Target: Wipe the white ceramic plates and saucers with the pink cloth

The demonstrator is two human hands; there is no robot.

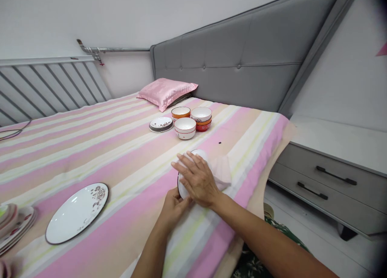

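A white plate (183, 189) with a dark rim is held tilted above the striped bed, mostly covered by my hands. My left hand (176, 205) grips its near left edge, thumb on the face and fingers behind. Over the plate's face lies my right hand (198, 179), its fingers stretched out and pressing a thin, pale cloth (222, 171) that sticks out to the right of the palm. How much cloth lies under the fingers is hidden. To the left, a large oval plate (74, 215) with a brown flower pattern rests on the bedspread.
Stacked bowls (185, 129) in white, orange and red stand beyond my hands, beside a stack of small plates (161, 124). More dishes (19, 225) crowd the lower left edge. A pink pillow (166, 92) lies near the grey headboard (229, 56). At right stands a drawer cabinet (332, 165).
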